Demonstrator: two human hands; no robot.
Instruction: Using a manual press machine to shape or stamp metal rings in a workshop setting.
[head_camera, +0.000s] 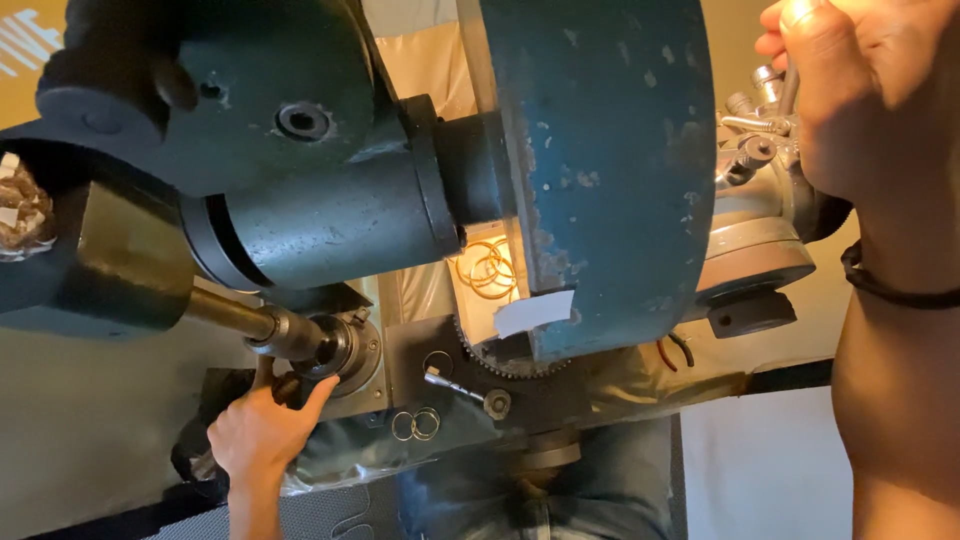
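Left hand (262, 432) low, right hand (850, 90) raised, fisted

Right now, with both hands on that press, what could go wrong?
1. The left hand has fingers right at the ram tip; if the ram moves, a pinch seems likely.
2. The right hand grips a handle up top, away from the work, so attention may be split.
3. Loose wire rings lie by the toothed wheel and could snag.

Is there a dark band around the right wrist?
Yes, a dark band wraps the wrist just below the right hand, which grips a metal handle on the machine's right side.
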